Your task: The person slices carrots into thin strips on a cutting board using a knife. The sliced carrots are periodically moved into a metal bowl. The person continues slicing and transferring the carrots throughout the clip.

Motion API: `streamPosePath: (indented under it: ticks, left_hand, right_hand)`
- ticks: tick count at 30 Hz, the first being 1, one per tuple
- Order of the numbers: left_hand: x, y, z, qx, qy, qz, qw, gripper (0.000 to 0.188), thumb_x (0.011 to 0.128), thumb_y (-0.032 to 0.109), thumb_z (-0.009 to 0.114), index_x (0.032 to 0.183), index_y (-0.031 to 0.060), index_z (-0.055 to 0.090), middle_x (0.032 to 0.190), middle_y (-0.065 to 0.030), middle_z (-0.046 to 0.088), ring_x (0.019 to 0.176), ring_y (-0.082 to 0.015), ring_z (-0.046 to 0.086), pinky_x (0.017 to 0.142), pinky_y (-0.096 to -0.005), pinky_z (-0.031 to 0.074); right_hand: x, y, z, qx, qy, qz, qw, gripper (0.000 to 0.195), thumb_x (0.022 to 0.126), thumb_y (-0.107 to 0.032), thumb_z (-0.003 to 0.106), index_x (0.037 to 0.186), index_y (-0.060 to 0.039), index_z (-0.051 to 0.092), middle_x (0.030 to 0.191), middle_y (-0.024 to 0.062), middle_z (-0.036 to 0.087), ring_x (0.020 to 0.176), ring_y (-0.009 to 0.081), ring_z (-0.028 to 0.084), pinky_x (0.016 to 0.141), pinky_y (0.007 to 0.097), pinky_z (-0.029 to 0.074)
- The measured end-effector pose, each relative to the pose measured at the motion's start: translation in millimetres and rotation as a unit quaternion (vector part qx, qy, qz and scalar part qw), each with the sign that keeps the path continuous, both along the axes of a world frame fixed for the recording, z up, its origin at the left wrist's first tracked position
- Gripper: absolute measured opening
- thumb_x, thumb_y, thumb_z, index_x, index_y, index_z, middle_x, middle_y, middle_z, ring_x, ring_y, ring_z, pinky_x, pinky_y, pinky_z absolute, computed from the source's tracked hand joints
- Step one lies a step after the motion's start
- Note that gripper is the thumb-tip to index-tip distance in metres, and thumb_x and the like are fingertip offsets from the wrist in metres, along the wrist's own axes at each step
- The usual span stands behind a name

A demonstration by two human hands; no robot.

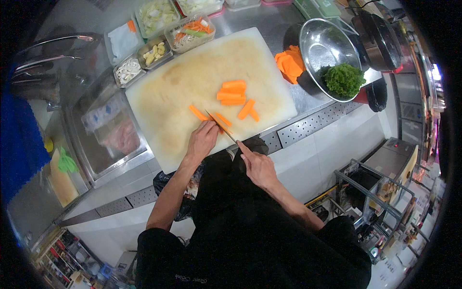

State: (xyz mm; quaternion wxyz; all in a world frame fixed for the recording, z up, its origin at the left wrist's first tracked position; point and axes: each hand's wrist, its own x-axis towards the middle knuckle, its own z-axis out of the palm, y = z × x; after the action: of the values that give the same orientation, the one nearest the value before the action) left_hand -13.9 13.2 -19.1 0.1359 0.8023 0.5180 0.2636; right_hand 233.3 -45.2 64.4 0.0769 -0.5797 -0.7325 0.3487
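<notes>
My right hand (260, 169) grips a kitchen knife (224, 128), its forefinger stretched along the back of the blade. Close on the blade's left side, my left hand (203, 140) has its fingertips curled down on a carrot piece, mostly hidden beneath them. Both work near the front edge of a large white cutting board (173, 94). Thin carrot strips (223, 119) lie right beside the blade, and one carrot stick (198, 112) sits just beyond my left fingers. Farther back is a stack of thick carrot slabs (232, 93), with two loose carrot pieces (247, 109) to its right.
Behind the board stand a container of mixed cut vegetables (191, 34), a small tray of yellowish slices (154, 54) and one of white slices (128, 71). A steel bowl with leafy greens (343, 81) is right, near an orange cloth-like heap (290, 65). Left is a sink (97, 159).
</notes>
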Motion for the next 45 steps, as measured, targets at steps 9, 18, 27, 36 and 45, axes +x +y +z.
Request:
streamPosePath:
  ticks: [9, 18, 27, 36, 45]
  left_hand:
    - [-2, 0, -1, -0.016, -0.016, 0.0, 1.0, 0.008, 0.093, 0.002, 0.074, 0.101, 0.0005, 0.073, 0.11, -0.0122, 0.072, 0.109, -0.0306, 0.073, 0.091, -0.041, 0.063]
    - [-3, 2, 3, -0.005, -0.005, -0.006, 1.0, 0.006, 0.092, 0.002, 0.073, 0.098, 0.0011, 0.071, 0.106, -0.0108, 0.07, 0.106, -0.0293, 0.072, 0.09, -0.0389, 0.063]
    - [-4, -1, -5, 0.006, -0.017, -0.003, 1.0, 0.006, 0.093, 0.002, 0.072, 0.099, 0.0008, 0.071, 0.106, -0.0111, 0.071, 0.104, -0.03, 0.073, 0.088, -0.0399, 0.063]
    - [-7, -3, -5, 0.007, -0.016, -0.003, 1.0, 0.007, 0.093, 0.003, 0.072, 0.1, 0.001, 0.072, 0.107, -0.009, 0.071, 0.104, -0.0277, 0.073, 0.085, -0.0384, 0.064]
    - [-6, -3, -3, 0.009, -0.007, -0.007, 1.0, 0.006, 0.093, 0.002, 0.07, 0.099, 0.0014, 0.071, 0.108, -0.0094, 0.07, 0.107, -0.0276, 0.072, 0.088, -0.0387, 0.063]
  right_hand:
    - [-13, 21, -71, 0.013, 0.135, -0.01, 0.991, 0.054, 0.112, -0.018, 0.06, 0.165, -0.0233, 0.053, 0.118, 0.0267, 0.077, 0.1, 0.0491, 0.075, 0.087, 0.0576, 0.061]
    - [-3, 8, -10, -0.058, 0.048, -0.011, 0.997, 0.054, 0.112, -0.017, 0.061, 0.165, -0.0225, 0.054, 0.112, 0.0255, 0.078, 0.095, 0.0487, 0.075, 0.084, 0.0587, 0.061]
    - [-21, 16, -58, 0.033, 0.085, -0.024, 0.996, 0.05, 0.112, -0.02, 0.062, 0.162, -0.0214, 0.058, 0.1, 0.0262, 0.077, 0.086, 0.0491, 0.074, 0.077, 0.0597, 0.059]
    - [-6, 12, -22, -0.042, 0.053, -0.016, 0.998, 0.049, 0.114, -0.025, 0.058, 0.162, -0.0223, 0.057, 0.096, 0.0281, 0.077, 0.088, 0.0512, 0.075, 0.08, 0.0628, 0.059]
    - [-1, 5, -1, -0.045, 0.029, -0.011, 0.999, 0.048, 0.114, -0.027, 0.058, 0.161, -0.0226, 0.058, 0.094, 0.0278, 0.077, 0.086, 0.0509, 0.075, 0.078, 0.0636, 0.059]
